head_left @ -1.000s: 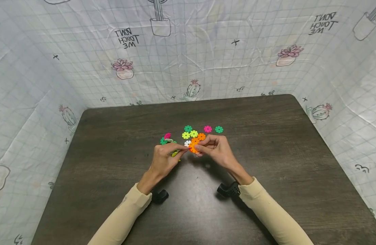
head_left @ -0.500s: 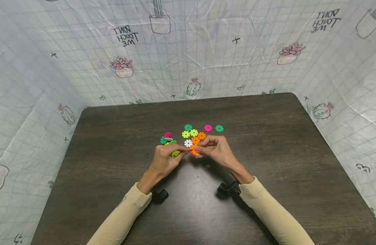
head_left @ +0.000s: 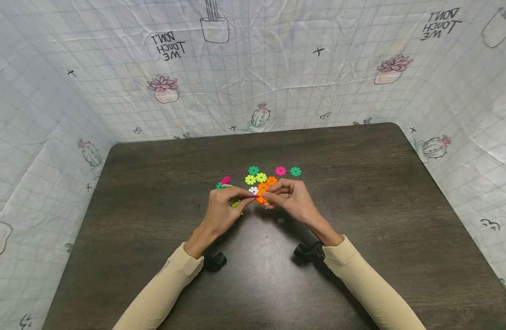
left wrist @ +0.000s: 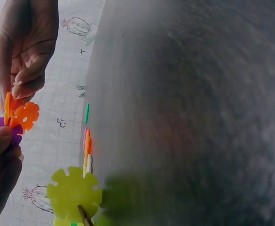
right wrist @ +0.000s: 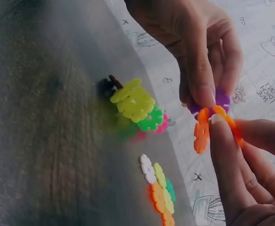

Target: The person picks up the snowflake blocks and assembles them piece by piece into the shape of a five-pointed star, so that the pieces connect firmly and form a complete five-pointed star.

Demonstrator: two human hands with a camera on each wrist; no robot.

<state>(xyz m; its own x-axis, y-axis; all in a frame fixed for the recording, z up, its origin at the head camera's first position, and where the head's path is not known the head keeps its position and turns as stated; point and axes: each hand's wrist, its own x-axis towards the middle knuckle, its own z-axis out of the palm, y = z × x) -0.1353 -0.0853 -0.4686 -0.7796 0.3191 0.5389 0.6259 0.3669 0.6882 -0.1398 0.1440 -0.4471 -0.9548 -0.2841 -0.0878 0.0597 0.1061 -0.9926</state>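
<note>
The purple disc (left wrist: 17, 137) is pinched between the left hand's (head_left: 220, 211) thumb and fingers. On its right, touching it, are orange discs (left wrist: 30, 113), pinched by the right hand (head_left: 296, 201). Just beyond the purple disc lies a white disc (head_left: 253, 189), whole in view half a second ago, now partly covered by the left fingertips.

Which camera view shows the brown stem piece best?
Right wrist view: the brown stem piece sticks out beyond the yellow-green discs. The left wrist view cuts it at the bottom edge; in the head view I cannot find it.
</note>
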